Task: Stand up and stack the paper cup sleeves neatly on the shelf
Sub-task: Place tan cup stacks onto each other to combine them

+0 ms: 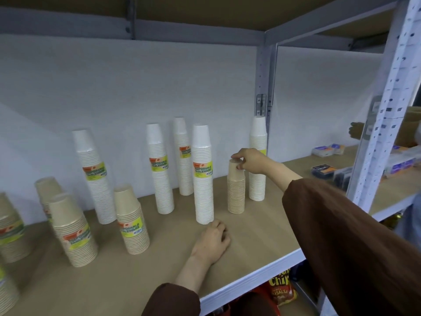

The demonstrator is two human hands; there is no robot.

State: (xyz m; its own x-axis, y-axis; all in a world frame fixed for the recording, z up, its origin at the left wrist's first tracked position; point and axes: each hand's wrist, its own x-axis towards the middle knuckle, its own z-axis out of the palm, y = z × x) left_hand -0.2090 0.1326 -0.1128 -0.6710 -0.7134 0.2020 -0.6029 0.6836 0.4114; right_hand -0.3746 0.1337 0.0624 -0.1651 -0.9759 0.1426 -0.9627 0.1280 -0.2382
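1. Tan board forms the shelf, with a grey steel frame standing to the right of the grip.
2. White cup sleeves stand upright left of the grip; one more white sleeve stands just behind the gripped stack.
3. Kraft-brown labelled sleeves stand well to the left of the grip, near the shelf's front.
4. Short brown cup stack stands upright on the shelf, directly under the grip.
5. Right hand pinches the top of this stack, fingers narrowly closed around it.
6. Left hand rests loosely curled on the board below the grip, holding nothing, beside the base of a white sleeve.
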